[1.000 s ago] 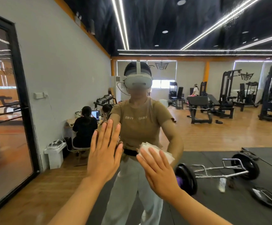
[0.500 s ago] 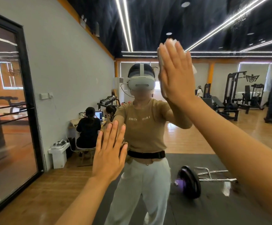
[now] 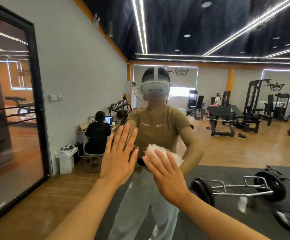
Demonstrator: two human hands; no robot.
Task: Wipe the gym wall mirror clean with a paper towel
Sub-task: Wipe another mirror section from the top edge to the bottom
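Paper towel (image 3: 165,153) lies roughly crosswise, seemingly folded.

trap bar (image 3: 239,187) on black mat (image 3: 227,174) | dumbbell rack (image 3: 119,108) by wall | black-framed door (image 3: 36,101) left

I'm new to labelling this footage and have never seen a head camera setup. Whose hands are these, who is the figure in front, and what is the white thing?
There is no machine here: a camera worn on a person's head looks out at their own two bare hands. They stand facing a wall mirror, so the figure with the headset is their own reflection, and the gym behind is reflected too. The left hand lies flat on the glass, fingers straight. The right hand presses a folded white paper towel against the mirror with straight fingers, at about waist height of the reflection. A weighted trap bar lies on the dark floor mat in the reflection.
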